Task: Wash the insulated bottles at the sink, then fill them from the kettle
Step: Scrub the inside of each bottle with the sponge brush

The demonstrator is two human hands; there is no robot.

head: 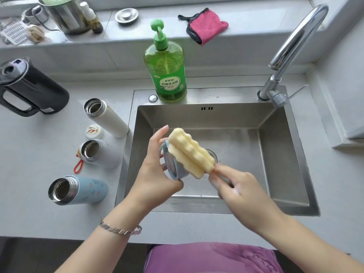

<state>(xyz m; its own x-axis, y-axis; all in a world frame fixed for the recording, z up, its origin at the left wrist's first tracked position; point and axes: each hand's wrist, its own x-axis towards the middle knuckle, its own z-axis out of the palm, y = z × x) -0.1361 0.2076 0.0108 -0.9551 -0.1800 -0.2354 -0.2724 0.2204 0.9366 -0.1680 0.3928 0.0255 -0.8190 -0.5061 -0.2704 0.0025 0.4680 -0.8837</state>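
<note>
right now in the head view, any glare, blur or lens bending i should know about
Head view: soft, even daylight, faint shadows; glare streaks on the faucet; wide-angle bending curves the windowsill and tilts the blue bottle and kettle outward; sponge brush, blue lid, left hand and right hand look sharp, no motion blur.

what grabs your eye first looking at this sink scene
The yellow sponge brush at centre, held over the steel sink by the right hand and pressed against a blue bottle lid in the left hand. Behind the sink stands a bright green dish soap bottle; left on the counter sit three open insulated bottles and a black kettle.
</note>
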